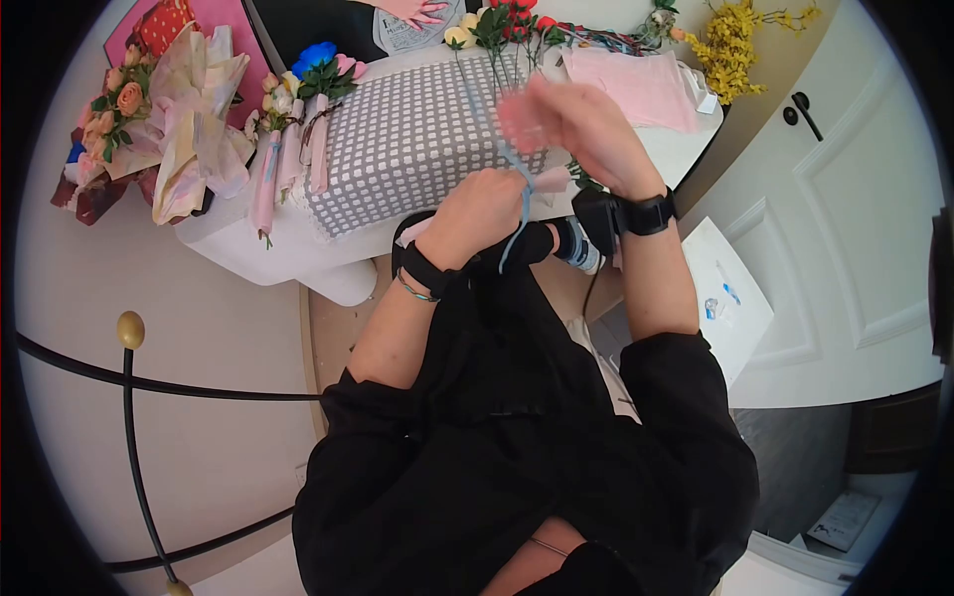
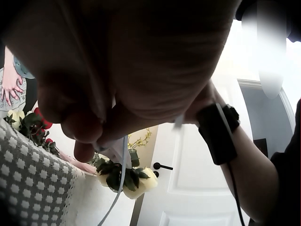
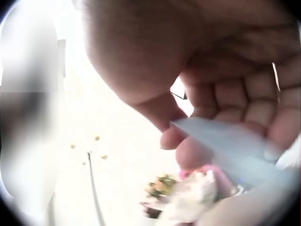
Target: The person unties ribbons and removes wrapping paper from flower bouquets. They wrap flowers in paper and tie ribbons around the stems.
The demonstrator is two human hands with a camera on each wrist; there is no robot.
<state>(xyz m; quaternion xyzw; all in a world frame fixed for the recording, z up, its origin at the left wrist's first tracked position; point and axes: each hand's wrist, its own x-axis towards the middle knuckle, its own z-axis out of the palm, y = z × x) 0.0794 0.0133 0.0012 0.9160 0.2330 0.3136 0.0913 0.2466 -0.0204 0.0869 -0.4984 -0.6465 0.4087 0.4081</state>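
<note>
My left hand (image 1: 482,214) is curled round a small bouquet in pale pink wrapping (image 1: 552,180), over the table's near edge. Cream roses (image 2: 141,184) with dark green leaves stick out past the fingers in the left wrist view. A light blue ribbon (image 1: 512,245) loops at the wrapping, one end hanging below the left hand. The right hand (image 1: 591,134) is raised just beyond it, fingertips blurred. Seen from the right wrist, thumb and forefinger pinch the blurred ribbon (image 3: 230,150). The left palm hides most of the wrapped stem.
A grey-and-white checked cloth (image 1: 397,139) covers part of the white table. Wrapped bouquets (image 1: 199,129) stand at left, red roses (image 1: 512,15) at the back, pink paper (image 1: 636,89) at back right. Another person's hand (image 1: 417,10) lies across the table. A white door (image 1: 845,238) is at right.
</note>
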